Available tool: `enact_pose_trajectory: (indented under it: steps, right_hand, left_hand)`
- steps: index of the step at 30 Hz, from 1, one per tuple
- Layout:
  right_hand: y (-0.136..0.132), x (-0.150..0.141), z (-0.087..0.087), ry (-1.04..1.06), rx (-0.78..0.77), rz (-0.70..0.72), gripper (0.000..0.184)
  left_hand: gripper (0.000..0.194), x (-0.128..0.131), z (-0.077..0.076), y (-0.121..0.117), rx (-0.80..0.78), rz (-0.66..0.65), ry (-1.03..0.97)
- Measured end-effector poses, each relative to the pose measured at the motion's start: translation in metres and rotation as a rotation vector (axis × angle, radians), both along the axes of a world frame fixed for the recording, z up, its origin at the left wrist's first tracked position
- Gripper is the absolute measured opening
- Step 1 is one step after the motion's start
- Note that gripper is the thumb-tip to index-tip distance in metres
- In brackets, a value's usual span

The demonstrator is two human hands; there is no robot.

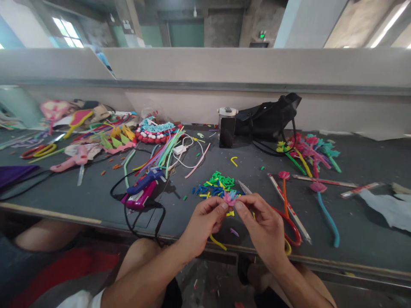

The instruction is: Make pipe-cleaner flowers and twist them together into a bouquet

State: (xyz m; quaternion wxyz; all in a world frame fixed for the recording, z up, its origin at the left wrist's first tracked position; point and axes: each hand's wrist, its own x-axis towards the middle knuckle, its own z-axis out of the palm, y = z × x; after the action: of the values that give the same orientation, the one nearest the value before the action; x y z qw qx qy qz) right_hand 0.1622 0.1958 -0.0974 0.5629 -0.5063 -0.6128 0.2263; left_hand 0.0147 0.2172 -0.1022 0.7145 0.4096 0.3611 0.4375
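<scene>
Pinching: both hands are holding one small flower (pixel 229 197) between them, just above the dark, matt desk (pixel 181 211); the step in hand seems to be arranging its petals.
Left hand (pixel 205 219): thumb and forefinger are nipping the flower's pink side, this grip leaving only the narrow gap that the petals are filling.
Right hand (pixel 265 224): thumb and forefinger are meeting the opposite side, beside the light-blue petals, in an equally narrow grip that appears to be holding the flower too.
Petals: these are looking thin, soft and pointed, fanning out in a cluster; the next move is probably calling for light, even pressure, since a hard pull could be crushing them.
Bits (pixel 221 179): short, stubby green, blue and yellow lengths are lying in a loose heap behind the flower.
Scissors (pixel 245 187): slim metal blades are pointing away past the right hand, which is hiding the middle; smooth red and yellow loops are curving out beside it.
Stems (pixel 327 218): a curved blue one and a straight orange one are lying to the right, each bearing a ruffled pink head.
Bunch (pixel 308 154): pink, teal and yellow fluffy shapes are crowding beyond the stems.
Glue gun (pixel 146 180): blue and hard-looking, it is resting on a glossy magenta box (pixel 143 199).
</scene>
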Motion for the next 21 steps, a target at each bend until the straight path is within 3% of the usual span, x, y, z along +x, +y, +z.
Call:
enact_pose_trajectory:
  steps: [7,15,21]
  right_hand:
    - [0.0014,0.0008,-0.0037,0.089,-0.058,0.030,0.014]
    - [0.0038,0.0032,-0.0016,0.054,-0.088,0.024,0.018]
    - [0.0024,0.0032,-0.0041,0.113,-0.113,0.019,0.018]
  left_hand:
    - [0.034,0.0008,0.0017,-0.0002,0.061,0.041,0.073]
    - [0.035,0.0042,-0.0005,-0.0027,0.118,0.032,0.131]
    - [0.032,0.0030,-0.0024,-0.0013,0.052,0.021,0.036]
